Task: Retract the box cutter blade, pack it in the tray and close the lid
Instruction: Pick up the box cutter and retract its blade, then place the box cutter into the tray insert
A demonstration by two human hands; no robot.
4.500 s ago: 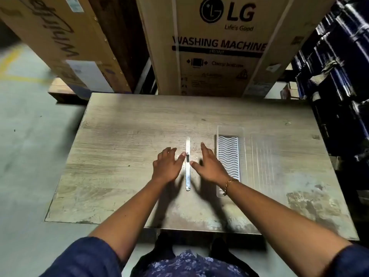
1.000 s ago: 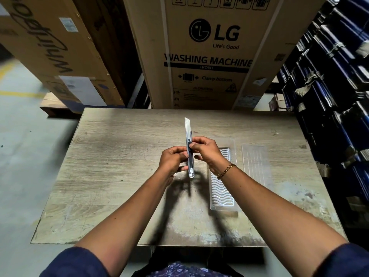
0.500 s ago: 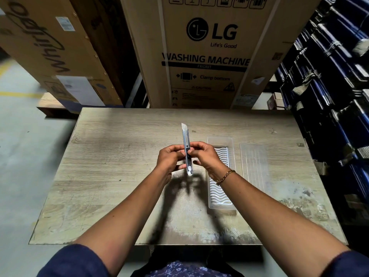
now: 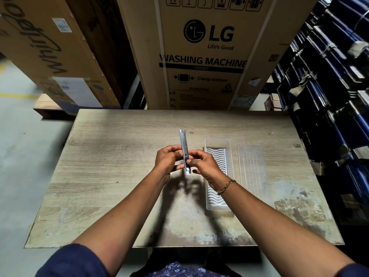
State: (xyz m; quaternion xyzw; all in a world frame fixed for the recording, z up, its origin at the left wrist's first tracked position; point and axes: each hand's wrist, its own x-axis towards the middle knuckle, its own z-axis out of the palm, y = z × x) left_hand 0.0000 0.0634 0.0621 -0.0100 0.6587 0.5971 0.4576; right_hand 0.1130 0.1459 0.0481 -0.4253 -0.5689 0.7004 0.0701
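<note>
A slim silver box cutter is held upright above the wooden table, its far end square with no pointed blade showing. My left hand pinches its lower part from the left. My right hand grips it from the right, thumb on the dark slider. To the right lies a clear plastic tray with a wavy white insert. Its clear ribbed lid lies flat beside it, further right.
A large LG washing machine carton stands behind the table's far edge, with another carton to its left. Dark blue stacked goods line the right side. Grey floor lies to the left.
The cutter was lifted off the table into both hands. In the last second the pointed blade tip at its far end has slid back out of sight.
</note>
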